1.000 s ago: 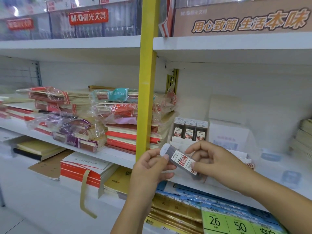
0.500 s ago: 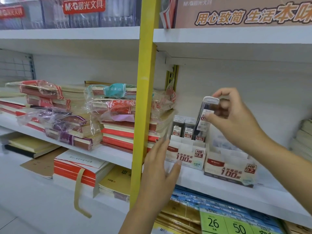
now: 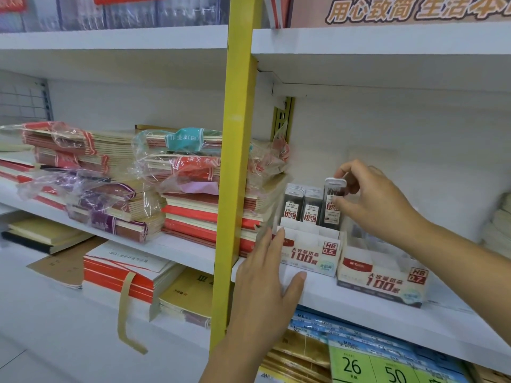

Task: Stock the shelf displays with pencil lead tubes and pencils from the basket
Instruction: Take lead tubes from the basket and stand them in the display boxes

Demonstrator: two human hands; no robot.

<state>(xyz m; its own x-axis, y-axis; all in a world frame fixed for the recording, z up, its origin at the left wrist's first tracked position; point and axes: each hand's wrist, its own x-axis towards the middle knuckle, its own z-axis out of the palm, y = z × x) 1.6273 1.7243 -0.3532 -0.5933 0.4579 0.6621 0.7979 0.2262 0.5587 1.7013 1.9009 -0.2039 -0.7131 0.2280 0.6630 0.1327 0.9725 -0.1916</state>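
A white HB 0.5 display box (image 3: 312,252) stands on the white shelf (image 3: 359,308), with two dark pencil lead tubes (image 3: 302,205) upright in its back row. My right hand (image 3: 373,203) pinches a third lead tube (image 3: 333,203) by its white cap, upright and low in the slot to the right of those two. My left hand (image 3: 265,283) lies flat with straight fingers against the box's left front. A second display box marked HB 0.7 (image 3: 384,277) sits to the right. The basket is out of view.
A yellow upright post (image 3: 235,161) divides the shelving. Wrapped stacks of notebooks (image 3: 116,189) fill the shelf to the left. Paper packs (image 3: 345,330) and green price tags (image 3: 367,366) lie on the lower shelf. More stacked paper shows at the far right edge.
My right hand has lowered the lead tube from above the box into the slot beside the two tubes. My left hand moved up to rest against the 0.5 box.
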